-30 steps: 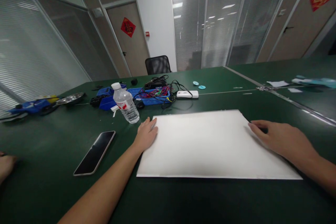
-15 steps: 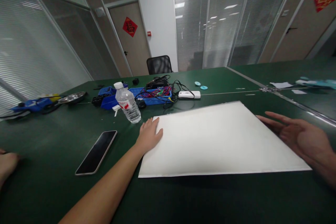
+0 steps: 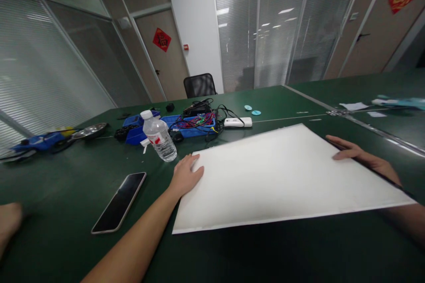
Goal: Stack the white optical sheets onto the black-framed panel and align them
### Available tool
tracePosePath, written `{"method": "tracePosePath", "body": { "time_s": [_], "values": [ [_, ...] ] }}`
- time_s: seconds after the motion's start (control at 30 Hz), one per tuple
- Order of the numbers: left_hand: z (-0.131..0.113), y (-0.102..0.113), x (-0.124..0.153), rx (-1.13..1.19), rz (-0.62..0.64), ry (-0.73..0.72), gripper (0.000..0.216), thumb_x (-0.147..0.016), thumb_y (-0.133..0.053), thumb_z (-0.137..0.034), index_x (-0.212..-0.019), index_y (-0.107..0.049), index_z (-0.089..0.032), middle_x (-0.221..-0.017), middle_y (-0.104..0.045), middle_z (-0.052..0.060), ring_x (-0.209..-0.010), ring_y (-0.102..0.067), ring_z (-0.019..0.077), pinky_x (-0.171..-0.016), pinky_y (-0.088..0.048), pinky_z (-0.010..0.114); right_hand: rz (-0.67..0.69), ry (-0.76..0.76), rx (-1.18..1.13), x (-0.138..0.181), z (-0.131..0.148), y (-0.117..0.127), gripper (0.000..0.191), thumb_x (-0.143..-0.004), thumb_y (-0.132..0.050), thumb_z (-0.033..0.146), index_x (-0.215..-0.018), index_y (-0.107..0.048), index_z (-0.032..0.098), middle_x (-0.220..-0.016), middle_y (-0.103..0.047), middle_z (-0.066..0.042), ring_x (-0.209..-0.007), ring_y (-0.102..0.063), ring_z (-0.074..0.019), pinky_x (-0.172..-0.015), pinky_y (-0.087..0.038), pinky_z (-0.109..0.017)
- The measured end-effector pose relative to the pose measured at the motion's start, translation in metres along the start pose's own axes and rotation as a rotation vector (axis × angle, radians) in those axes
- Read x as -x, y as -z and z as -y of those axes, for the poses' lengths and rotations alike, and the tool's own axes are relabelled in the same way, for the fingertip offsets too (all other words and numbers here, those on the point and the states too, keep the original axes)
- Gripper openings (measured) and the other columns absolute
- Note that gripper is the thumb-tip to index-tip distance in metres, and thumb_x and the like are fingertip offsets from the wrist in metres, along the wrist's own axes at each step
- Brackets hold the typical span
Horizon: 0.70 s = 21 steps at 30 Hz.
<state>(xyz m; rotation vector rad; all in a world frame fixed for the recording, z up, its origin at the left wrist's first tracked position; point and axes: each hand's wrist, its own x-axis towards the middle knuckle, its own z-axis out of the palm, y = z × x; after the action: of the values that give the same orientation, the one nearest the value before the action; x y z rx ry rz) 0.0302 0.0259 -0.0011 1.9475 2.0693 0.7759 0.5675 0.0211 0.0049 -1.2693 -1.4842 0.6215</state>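
Observation:
A large blank white board (image 3: 265,181) lies across the middle of the view, its right side raised a little off the table. At its far left corner is my left hand (image 3: 186,174), thumb on the top face and fingers along the edge. My right hand (image 3: 360,157) grips the right edge, with the thumb on top and the fingers partly hidden beneath. Left of the board a smartphone (image 3: 119,203) lies face up. A clear water bottle (image 3: 159,136) with a white cap stands just beyond my left hand.
Behind the bottle, blue bins (image 3: 192,130) hold tangled wires beside a white power strip (image 3: 237,122). A metal pan (image 3: 90,131) sits at the left. Another person's hand (image 3: 9,223) shows at the left edge. A black chair (image 3: 199,85) stands beyond the green table (image 3: 66,194).
My right hand has gone from open beside the board to gripping its right edge, which has risen. My left hand stays at the left corner. The view has shifted slightly.

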Motion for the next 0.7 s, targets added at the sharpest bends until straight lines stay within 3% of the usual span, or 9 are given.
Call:
{"method": "tracePosePath", "body": {
  "time_s": [0.07,0.13,0.23,0.33,0.43,0.53,0.6,0.7],
  "values": [
    [0.003,0.003,-0.005,0.162,-0.015,0.069,0.057,-0.084,-0.071,-0.036,-0.138,-0.072,-0.019,-0.153,-0.066,0.013,-0.144,-0.06,0.0315,-0.126,-0.04,0.047,-0.046,0.031,-0.007,0.0,0.001,0.001,0.024,-0.075,-0.075,0.051,-0.083,-0.075,0.029,-0.156,-0.058,-0.005,-0.148,-0.049,-0.0404,-0.12,-0.046,-0.052],
    [0.006,0.007,-0.01,0.332,-0.016,0.107,0.046,-0.088,-0.063,-0.036,-0.128,-0.078,-0.018,-0.144,-0.073,0.01,-0.136,-0.067,0.0295,-0.123,-0.044,0.045,-0.1,0.025,-0.03,0.0,0.0,0.001,0.031,-0.078,-0.071,0.058,-0.082,-0.074,0.027,-0.152,-0.061,-0.009,-0.143,-0.054,-0.0426,-0.117,-0.047,-0.056],
    [0.009,0.012,-0.014,0.482,-0.015,0.106,0.046,-0.095,-0.044,-0.034,-0.113,-0.083,-0.018,-0.131,-0.08,0.007,-0.13,-0.071,0.0271,-0.121,-0.047,0.044,-0.119,-0.043,-0.128,-0.002,-0.006,0.003,0.031,-0.081,-0.068,0.057,-0.083,-0.071,0.026,-0.151,-0.062,-0.011,-0.136,-0.06,-0.0433,-0.099,-0.058,-0.055],
    [0.009,0.013,-0.011,0.463,0.022,0.076,0.046,-0.089,-0.046,-0.025,-0.117,-0.083,-0.019,-0.13,-0.081,0.004,-0.13,-0.071,0.0264,-0.119,-0.05,0.043,-0.1,-0.168,-0.248,-0.005,-0.012,0.006,0.03,-0.085,-0.063,0.053,-0.081,-0.068,0.024,-0.156,-0.057,-0.01,-0.129,-0.064,-0.0436,-0.083,-0.062,-0.053],
    [0.007,0.011,-0.005,0.323,0.063,-0.078,0.052,-0.083,-0.061,-0.023,-0.132,-0.077,-0.023,-0.148,-0.07,0.006,-0.141,-0.063,0.0284,-0.123,-0.045,0.048,-0.134,-0.198,-0.285,-0.008,-0.014,0.008,0.031,-0.088,-0.057,0.053,-0.08,-0.066,0.024,-0.157,-0.057,-0.009,-0.128,-0.064,-0.0436,-0.08,-0.061,-0.054],
    [0.004,0.011,0.0,0.228,0.047,-0.27,0.056,-0.084,-0.072,-0.034,-0.139,-0.073,-0.024,-0.164,-0.054,0.012,-0.154,-0.049,0.0318,-0.13,-0.032,0.054,-0.154,-0.228,-0.354,-0.01,-0.014,0.009,0.024,-0.088,-0.059,0.048,-0.084,-0.065,0.024,-0.155,-0.058,-0.01,-0.127,-0.065,-0.0421,-0.076,-0.06,-0.05],
    [0.001,0.013,0.001,0.24,0.12,-0.367,0.05,-0.088,-0.071,-0.041,-0.136,-0.075,-0.026,-0.16,-0.06,0.011,-0.154,-0.049,0.0312,-0.132,-0.029,0.053,-0.178,-0.263,-0.404,-0.009,-0.012,0.008,0.021,-0.087,-0.062,0.045,-0.085,-0.064,0.024,-0.153,-0.06,-0.01,-0.127,-0.065,-0.0412,-0.076,-0.059,-0.048],
    [-0.003,0.018,0.002,0.305,0.23,-0.453,0.043,-0.094,-0.064,-0.048,-0.129,-0.079,-0.029,-0.146,-0.071,0.006,-0.146,-0.058,0.0286,-0.13,-0.035,0.047,-0.209,-0.235,-0.353,-0.008,-0.007,0.005,0.022,-0.086,-0.061,0.046,-0.082,-0.064,0.024,-0.146,-0.064,-0.013,-0.129,-0.063,-0.0424,-0.09,-0.058,-0.054]
  ]
}}
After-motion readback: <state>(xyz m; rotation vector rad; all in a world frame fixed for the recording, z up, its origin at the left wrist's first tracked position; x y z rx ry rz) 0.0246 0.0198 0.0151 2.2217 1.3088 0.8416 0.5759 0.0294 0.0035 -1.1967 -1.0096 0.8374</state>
